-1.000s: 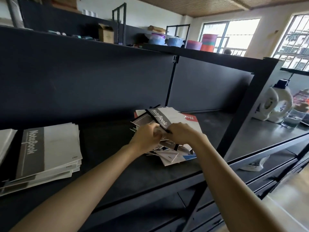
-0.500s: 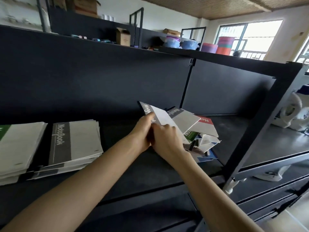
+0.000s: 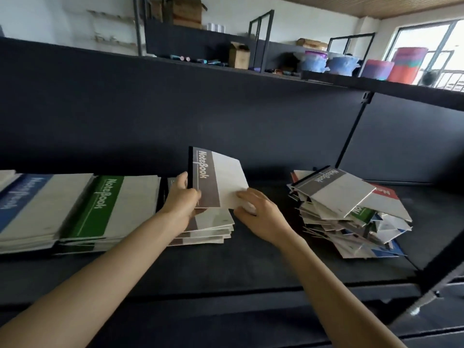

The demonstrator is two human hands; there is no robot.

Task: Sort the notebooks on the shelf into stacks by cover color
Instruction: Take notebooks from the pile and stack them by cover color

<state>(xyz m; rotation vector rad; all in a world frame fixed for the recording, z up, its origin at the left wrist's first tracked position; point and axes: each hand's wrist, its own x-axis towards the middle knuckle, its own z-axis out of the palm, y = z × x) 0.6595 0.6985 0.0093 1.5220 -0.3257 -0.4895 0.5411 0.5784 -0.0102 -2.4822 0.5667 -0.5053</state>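
Observation:
A brown-banded notebook (image 3: 221,182) is tilted up above the brown stack (image 3: 211,228) at the shelf's middle. My left hand (image 3: 182,200) grips its spine edge and lower left corner. My right hand (image 3: 261,216) holds its lower right corner from beneath, fingers curled. To the left lie a green stack (image 3: 110,209) and a blue stack (image 3: 22,207). A messy unsorted pile (image 3: 349,212) of grey, red, green and blue notebooks sits at the right.
The black shelf board (image 3: 251,267) has bare room between the brown stack and the pile. A black upright post (image 3: 351,136) divides the back panel. Boxes and coloured tubs stand on the upper shelf (image 3: 226,69).
Both hands have carried the brown notebook leftward from the messy pile to above the brown stack. The view has swung left, bringing the green and blue stacks into sight.

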